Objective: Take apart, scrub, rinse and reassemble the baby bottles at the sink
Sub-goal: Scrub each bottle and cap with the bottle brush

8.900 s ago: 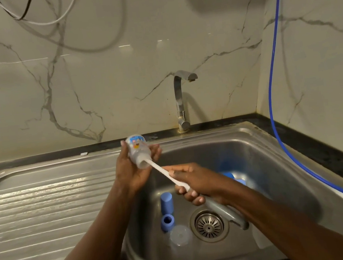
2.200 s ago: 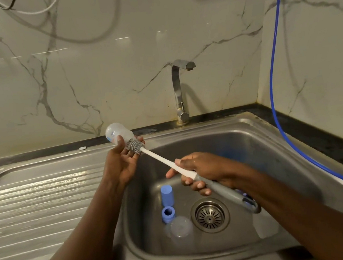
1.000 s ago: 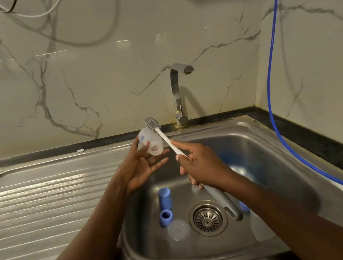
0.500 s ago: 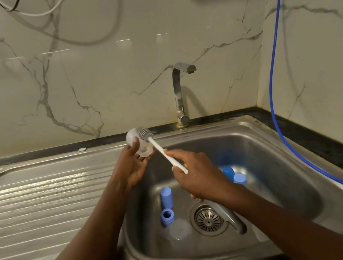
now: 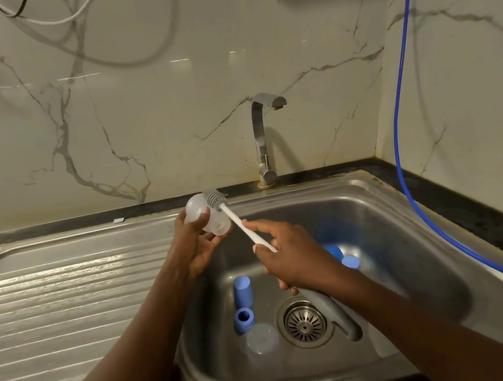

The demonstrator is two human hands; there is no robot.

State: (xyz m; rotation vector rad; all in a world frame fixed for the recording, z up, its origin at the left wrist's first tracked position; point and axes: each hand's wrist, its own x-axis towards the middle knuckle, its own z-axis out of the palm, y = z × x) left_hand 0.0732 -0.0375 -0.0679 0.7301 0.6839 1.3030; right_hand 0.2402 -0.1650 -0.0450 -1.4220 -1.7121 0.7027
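Observation:
My left hand (image 5: 195, 246) grips a small translucent bottle body (image 5: 198, 213) over the sink's left rim, thumb curled across its side. My right hand (image 5: 295, 263) holds the bottle brush (image 5: 248, 231) by its white stem, index finger stretched along it. The grey bristle head lies against the bottle's outer far side. The brush's grey handle sticks out below my right wrist. In the sink basin (image 5: 407, 267) lie a blue cap (image 5: 242, 290), a blue collar ring (image 5: 243, 319), a clear dome cover (image 5: 261, 343) and two more blue pieces (image 5: 342, 258) behind my right hand.
The tap (image 5: 262, 139) stands shut off behind the basin. A ribbed steel drainboard (image 5: 68, 293) stretches to the left. A blue hose (image 5: 406, 143) hangs down the right wall and runs along the counter. The drain strainer (image 5: 304, 324) sits at the basin's centre.
The brush has come out of the bottle and now rubs its outside. My left hand has turned the bottle and moved it slightly left between the last frames.

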